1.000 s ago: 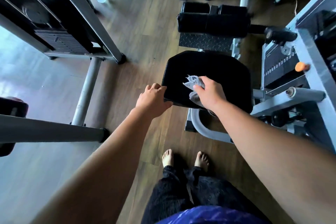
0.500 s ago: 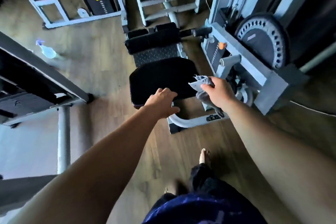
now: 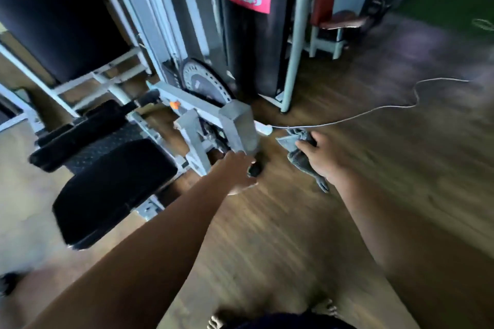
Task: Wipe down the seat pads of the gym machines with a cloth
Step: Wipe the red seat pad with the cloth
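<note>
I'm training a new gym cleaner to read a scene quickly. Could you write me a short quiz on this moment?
1. Which hand holds the grey cloth?
2. True or false: neither hand touches the black seat pad.
3. Where does the white cable lie? A) across the seat pad B) on the wooden floor, beyond the cloth C) coiled on a red bench

Key
1. The right hand.
2. True; the left hand is beside the grey machine frame, clear of the pad.
3. B
</note>
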Available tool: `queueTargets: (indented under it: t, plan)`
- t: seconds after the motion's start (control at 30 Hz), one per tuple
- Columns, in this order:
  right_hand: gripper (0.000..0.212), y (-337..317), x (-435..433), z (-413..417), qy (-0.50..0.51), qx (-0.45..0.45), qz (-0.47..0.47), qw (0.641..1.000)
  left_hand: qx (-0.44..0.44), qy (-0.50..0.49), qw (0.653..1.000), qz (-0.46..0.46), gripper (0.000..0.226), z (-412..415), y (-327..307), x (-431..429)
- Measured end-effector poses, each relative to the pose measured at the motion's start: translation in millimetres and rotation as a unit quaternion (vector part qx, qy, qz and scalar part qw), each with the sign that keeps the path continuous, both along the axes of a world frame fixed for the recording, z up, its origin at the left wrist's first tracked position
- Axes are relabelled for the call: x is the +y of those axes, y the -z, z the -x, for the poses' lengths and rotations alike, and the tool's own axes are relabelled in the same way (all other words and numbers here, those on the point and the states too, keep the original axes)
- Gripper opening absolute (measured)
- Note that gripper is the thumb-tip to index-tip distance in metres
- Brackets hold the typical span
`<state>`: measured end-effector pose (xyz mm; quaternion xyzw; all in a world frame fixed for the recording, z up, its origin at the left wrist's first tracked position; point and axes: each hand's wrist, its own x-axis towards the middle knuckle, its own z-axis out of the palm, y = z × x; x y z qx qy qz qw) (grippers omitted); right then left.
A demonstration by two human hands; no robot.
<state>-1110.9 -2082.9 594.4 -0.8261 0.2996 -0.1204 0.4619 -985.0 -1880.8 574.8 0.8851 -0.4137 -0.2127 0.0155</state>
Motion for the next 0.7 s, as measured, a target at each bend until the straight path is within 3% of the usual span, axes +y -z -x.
queueTargets:
  t: [0.1, 0.27, 0.37, 0.7]
  plan:
    - [0.019, -8, -73, 44, 0.040, 0.002, 0.027, 0.999, -0.008, 0.048, 0.999, 0.009, 0.067, 19, -2, -99]
    - [0.026, -17, -191, 105, 0.101, 0.075, 0.095, 0.987, -0.020, 0.122, 0.992, 0.027, 0.068, 58, -18, -247]
    - [0.033, -24, -251, 124, 0.139, 0.093, 0.083, 0.982, -0.009, 0.147, 0.988, 0.040, 0.067, 72, -29, -311]
    - [0.013, -9, -423, 106, 0.235, 0.085, 0.085, 0.965, -0.026, 0.261, 0.964, 0.044, 0.068, 32, -30, -514]
